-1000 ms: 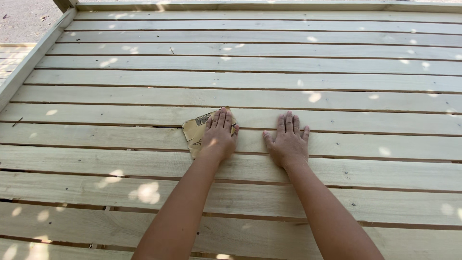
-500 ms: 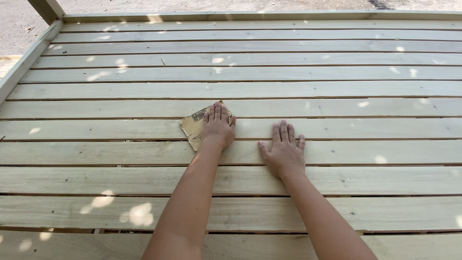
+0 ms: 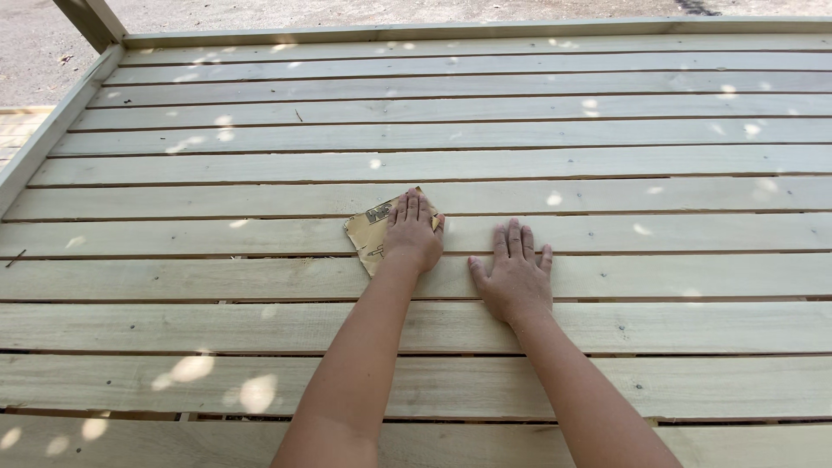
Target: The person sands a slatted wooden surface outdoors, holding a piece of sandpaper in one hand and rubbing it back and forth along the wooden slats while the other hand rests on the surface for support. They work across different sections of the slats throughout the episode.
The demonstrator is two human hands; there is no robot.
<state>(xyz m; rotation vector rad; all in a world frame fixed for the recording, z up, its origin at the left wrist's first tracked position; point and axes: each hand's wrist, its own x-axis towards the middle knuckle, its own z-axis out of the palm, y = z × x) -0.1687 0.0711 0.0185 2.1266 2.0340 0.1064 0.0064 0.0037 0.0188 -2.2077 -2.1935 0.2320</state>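
the left hand (image 3: 414,236) lies flat, palm down, fingers together and pointing away, pressing a sheet of sandpaper (image 3: 370,236) onto the slats (image 3: 260,199). the sandpaper is tan, lying skewed like a diamond; most of it is under the palm and fingers, with its left part and near corner showing beside the wrist and a small corner peeking out past the fingertips on the right. it sits across the gap between two slats near the middle of the wooden platform. the right hand (image 3: 517,276) rests flat and bare on the next slat toward the person, fingers slightly spread, holding nothing, just beside the left hand but apart from the sandpaper. a post (image 3: 91,19) rises at the far left corner.
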